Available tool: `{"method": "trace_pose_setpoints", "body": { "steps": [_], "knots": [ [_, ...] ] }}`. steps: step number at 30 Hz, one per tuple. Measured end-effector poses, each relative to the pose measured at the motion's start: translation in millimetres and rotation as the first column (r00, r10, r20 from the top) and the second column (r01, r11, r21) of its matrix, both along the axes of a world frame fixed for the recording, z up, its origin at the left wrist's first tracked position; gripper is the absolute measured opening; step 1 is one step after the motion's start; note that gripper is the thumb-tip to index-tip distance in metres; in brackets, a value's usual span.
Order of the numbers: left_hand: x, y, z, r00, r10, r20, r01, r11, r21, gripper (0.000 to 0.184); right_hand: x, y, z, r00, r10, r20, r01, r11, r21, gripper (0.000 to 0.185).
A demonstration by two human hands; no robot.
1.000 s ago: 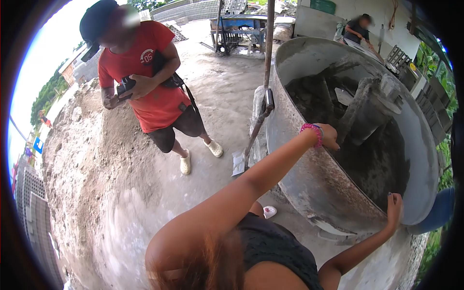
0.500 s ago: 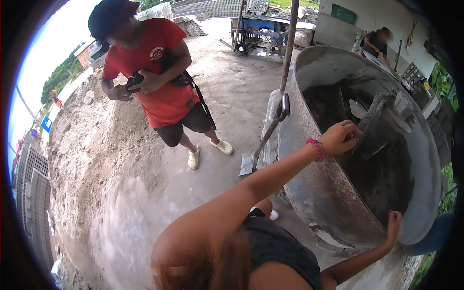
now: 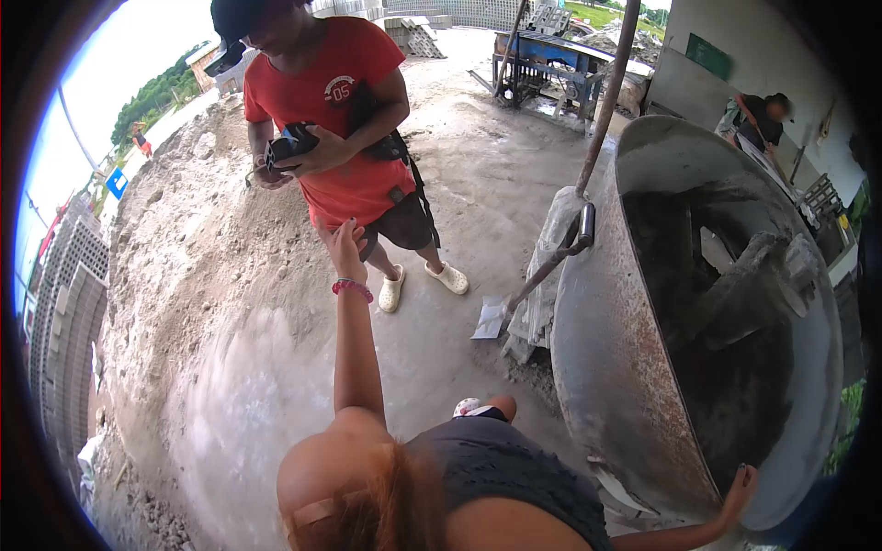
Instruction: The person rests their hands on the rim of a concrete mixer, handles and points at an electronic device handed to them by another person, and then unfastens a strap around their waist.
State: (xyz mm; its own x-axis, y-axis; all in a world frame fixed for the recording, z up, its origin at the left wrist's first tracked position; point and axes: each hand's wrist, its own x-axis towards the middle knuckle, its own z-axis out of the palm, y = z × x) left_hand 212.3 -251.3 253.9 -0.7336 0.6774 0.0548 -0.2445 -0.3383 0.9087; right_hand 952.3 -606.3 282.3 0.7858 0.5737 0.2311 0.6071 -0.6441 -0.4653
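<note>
My left hand, with a pink bracelet at the wrist, reaches forward with its fingers stretched out and nothing in it. From this view it overlaps the hem of a red shirt worn by a person facing me; whether it touches the cloth, I cannot tell. That person holds a dark object in both hands. My right hand is at the near rim of a large round metal mixer drum, its fingers extended and seemingly empty. Inside the drum lie dark grey material and a cement-coated mixing arm.
A metal pole with a cylindrical handle stands left of the drum. Behind are a blue machine and stacked blocks. Another person leans over at the back right. A sandy heap rises at left.
My left hand has left the drum and swung left toward the person in red. The right hand stays by the rim. The view has shifted, and the person in red appears closer.
</note>
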Motion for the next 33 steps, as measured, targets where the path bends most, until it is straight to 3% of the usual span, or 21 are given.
{"method": "trace_pose_setpoints", "body": {
  "steps": [4,7,10,13,15,17,19,20,22,25,26,30,33],
  "knots": [
    [-21,-3,4,0.986,-0.048,0.159,0.034,0.995,0.089,0.088,-3,5,9,0.995,-0.005,0.102,-0.001,0.998,0.058,0.038],
    [-31,11,7,0.997,-0.047,0.069,0.040,0.995,0.093,0.086,-72,35,16,0.978,0.074,0.194,-0.129,0.949,0.289,0.033],
    [-53,32,0,0.992,-0.125,0.029,0.122,0.988,0.098,0.086,-131,73,31,0.984,0.106,0.140,-0.136,0.965,0.225,0.034],
    [-69,44,2,0.965,-0.261,-0.016,0.261,0.963,0.073,0.084,-174,112,31,0.974,0.191,0.124,-0.219,0.933,0.286,0.034],
    [-74,45,-14,0.900,-0.422,-0.106,0.416,0.906,-0.074,0.078,-208,139,37,0.969,0.224,0.104,-0.245,0.914,0.323,0.034],
    [-79,40,-31,0.740,-0.653,-0.160,0.588,0.744,-0.316,0.071,-214,166,34,0.961,0.267,0.077,-0.276,0.886,0.373,0.035],
    [-90,34,-54,0.668,-0.741,-0.067,0.650,0.625,-0.432,0.064,-212,192,27,0.984,0.159,0.075,-0.174,0.936,0.304,0.037],
    [-99,28,-61,0.681,-0.732,-0.024,0.660,0.627,-0.414,0.060,-209,201,23,0.992,0.102,0.076,-0.119,0.957,0.265,0.038],
    [-117,26,-66,0.703,-0.709,0.061,0.674,0.636,-0.375,0.055,-196,215,15,0.998,-0.005,0.064,0.004,1.000,0.020,0.041],
    [-148,24,-61,0.737,-0.674,-0.056,0.623,0.709,-0.329,0.045,-196,222,30,0.995,-0.103,0.017,0.103,0.942,-0.320,0.045],
    [-158,23,-55,0.785,-0.608,-0.118,0.557,0.777,-0.293,0.033,-197,228,34,0.992,-0.128,-0.013,0.112,0.903,-0.414,0.046],
    [-207,3,18,0.702,-0.445,-0.556,0.411,0.891,-0.195,0.020,-198,223,19,0.997,-0.071,0.017,0.073,0.955,-0.287,0.048],
    [-240,1,90,0.457,-0.101,-0.884,0.085,0.994,-0.069,0.019,-189,220,8,0.997,-0.053,0.060,0.065,0.975,-0.211,0.049]
  ]
}}
